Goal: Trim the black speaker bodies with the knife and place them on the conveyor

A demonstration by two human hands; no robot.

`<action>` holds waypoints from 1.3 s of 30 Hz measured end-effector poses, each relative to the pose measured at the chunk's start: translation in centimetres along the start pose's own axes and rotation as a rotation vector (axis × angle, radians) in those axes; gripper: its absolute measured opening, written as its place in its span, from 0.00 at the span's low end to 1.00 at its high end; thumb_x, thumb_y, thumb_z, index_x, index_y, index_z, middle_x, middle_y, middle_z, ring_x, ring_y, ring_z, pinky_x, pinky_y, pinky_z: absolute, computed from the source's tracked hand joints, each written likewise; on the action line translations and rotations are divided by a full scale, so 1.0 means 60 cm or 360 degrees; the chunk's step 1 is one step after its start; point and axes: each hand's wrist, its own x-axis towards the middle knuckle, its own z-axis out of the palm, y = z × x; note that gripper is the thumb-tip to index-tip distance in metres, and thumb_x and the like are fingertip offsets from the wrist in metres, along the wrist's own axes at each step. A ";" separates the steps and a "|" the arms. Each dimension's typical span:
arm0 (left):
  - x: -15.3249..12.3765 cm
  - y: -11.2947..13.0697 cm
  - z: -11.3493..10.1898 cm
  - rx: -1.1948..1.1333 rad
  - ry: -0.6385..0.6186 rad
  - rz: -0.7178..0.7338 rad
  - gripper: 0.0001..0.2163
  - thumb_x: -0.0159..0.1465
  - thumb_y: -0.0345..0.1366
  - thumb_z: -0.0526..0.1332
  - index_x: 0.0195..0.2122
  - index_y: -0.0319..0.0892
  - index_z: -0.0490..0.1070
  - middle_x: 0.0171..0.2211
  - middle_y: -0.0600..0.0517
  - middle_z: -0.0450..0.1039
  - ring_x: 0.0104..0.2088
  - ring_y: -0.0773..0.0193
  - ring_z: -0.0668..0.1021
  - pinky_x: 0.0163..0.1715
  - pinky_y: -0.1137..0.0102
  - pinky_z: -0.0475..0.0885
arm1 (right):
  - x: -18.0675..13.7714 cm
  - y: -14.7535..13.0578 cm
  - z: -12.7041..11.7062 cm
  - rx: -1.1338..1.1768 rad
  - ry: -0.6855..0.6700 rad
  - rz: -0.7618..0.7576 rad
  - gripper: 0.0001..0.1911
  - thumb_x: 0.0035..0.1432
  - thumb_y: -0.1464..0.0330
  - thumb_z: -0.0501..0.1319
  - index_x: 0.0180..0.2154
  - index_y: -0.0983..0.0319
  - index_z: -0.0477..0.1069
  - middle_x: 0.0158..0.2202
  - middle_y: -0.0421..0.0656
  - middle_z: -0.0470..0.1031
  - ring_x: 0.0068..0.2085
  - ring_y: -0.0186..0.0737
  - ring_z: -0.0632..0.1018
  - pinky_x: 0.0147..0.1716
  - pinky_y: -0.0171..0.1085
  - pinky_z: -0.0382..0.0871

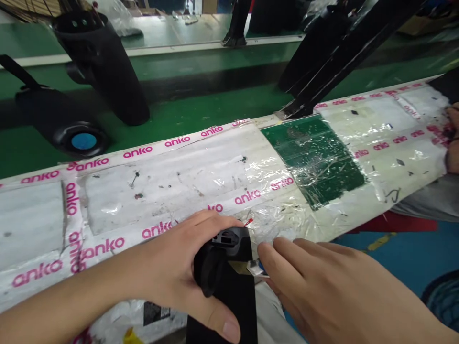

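Observation:
My left hand wraps round a black portable speaker with a strap loop, its thumb lying along the near side. A small port panel shows at the speaker's top, and a short red-tipped wire sticks up beside my fingertips. On the right, my right hand pinches a small silver-and-blue piece, its pale end against or very close to the speaker's side. My fingers hide most of that piece, so its kind cannot be made out.
Behind the taped worktop, a black speaker with a blue disc and a taller black cylindrical housing stand on a green surface. A black slanted post rises at back right. Another person's hand is at the right edge.

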 end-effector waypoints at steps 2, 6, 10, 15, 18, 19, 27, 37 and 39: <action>0.000 -0.002 0.000 0.0005 -0.0007 -0.0022 0.44 0.44 0.44 0.83 0.62 0.56 0.68 0.55 0.49 0.72 0.56 0.44 0.76 0.56 0.54 0.76 | 0.002 -0.004 0.000 0.0002 0.0047 0.0008 0.20 0.39 0.77 0.54 0.36 0.54 0.58 0.25 0.35 0.70 0.20 0.40 0.71 0.21 0.42 0.55; 0.000 -0.004 0.001 0.0026 -0.0006 -0.0012 0.44 0.45 0.45 0.83 0.63 0.57 0.67 0.55 0.49 0.71 0.55 0.44 0.76 0.55 0.54 0.76 | 0.000 -0.002 -0.002 0.0002 0.0021 0.0012 0.19 0.43 0.78 0.54 0.37 0.54 0.59 0.26 0.35 0.70 0.21 0.39 0.72 0.21 0.42 0.57; 0.000 -0.002 0.001 0.0022 0.0007 0.0008 0.42 0.45 0.46 0.83 0.61 0.56 0.68 0.53 0.51 0.72 0.53 0.48 0.78 0.55 0.57 0.76 | -0.001 0.001 -0.001 -0.0003 -0.0001 0.0013 0.20 0.42 0.78 0.55 0.38 0.55 0.60 0.26 0.35 0.70 0.21 0.40 0.73 0.21 0.43 0.56; 0.004 0.002 -0.002 0.0026 -0.0027 0.0049 0.38 0.45 0.44 0.83 0.57 0.55 0.72 0.51 0.52 0.74 0.52 0.49 0.78 0.53 0.60 0.77 | -0.004 -0.002 0.004 -0.0008 -0.0011 0.0009 0.22 0.40 0.78 0.56 0.39 0.55 0.62 0.26 0.34 0.70 0.21 0.39 0.72 0.22 0.44 0.57; 0.004 0.001 -0.003 0.0001 -0.0035 0.0043 0.39 0.44 0.43 0.83 0.57 0.54 0.71 0.52 0.51 0.74 0.53 0.48 0.77 0.52 0.59 0.77 | -0.008 -0.002 0.011 -0.0058 0.0017 0.0009 0.24 0.38 0.78 0.56 0.41 0.55 0.63 0.26 0.33 0.70 0.21 0.39 0.72 0.22 0.44 0.56; 0.004 0.000 -0.003 -0.0008 -0.0027 0.0036 0.41 0.44 0.43 0.83 0.59 0.54 0.70 0.53 0.50 0.73 0.53 0.47 0.77 0.53 0.58 0.76 | -0.008 -0.001 0.012 -0.0068 0.0001 0.0004 0.25 0.38 0.78 0.56 0.42 0.55 0.63 0.27 0.33 0.70 0.21 0.38 0.72 0.22 0.44 0.57; 0.004 -0.002 -0.002 -0.0006 -0.0019 0.0096 0.41 0.47 0.44 0.82 0.61 0.53 0.68 0.51 0.50 0.74 0.52 0.49 0.77 0.53 0.59 0.76 | -0.002 0.002 0.004 -0.0081 -0.0042 -0.0019 0.26 0.37 0.78 0.57 0.42 0.55 0.63 0.28 0.34 0.71 0.22 0.38 0.72 0.23 0.43 0.58; 0.005 0.005 -0.004 0.0011 -0.0025 0.0089 0.36 0.51 0.49 0.80 0.58 0.51 0.69 0.54 0.49 0.74 0.54 0.49 0.78 0.56 0.59 0.75 | -0.006 -0.009 0.012 -0.0030 -0.0083 0.0088 0.25 0.38 0.80 0.57 0.40 0.55 0.62 0.26 0.35 0.70 0.19 0.40 0.72 0.19 0.42 0.52; 0.004 0.006 -0.003 0.0001 -0.0023 0.0071 0.36 0.51 0.48 0.80 0.59 0.51 0.69 0.54 0.50 0.74 0.54 0.49 0.78 0.57 0.59 0.75 | -0.001 -0.010 0.007 -0.0008 -0.0129 0.0101 0.23 0.37 0.81 0.57 0.37 0.54 0.62 0.23 0.35 0.69 0.17 0.42 0.72 0.19 0.42 0.47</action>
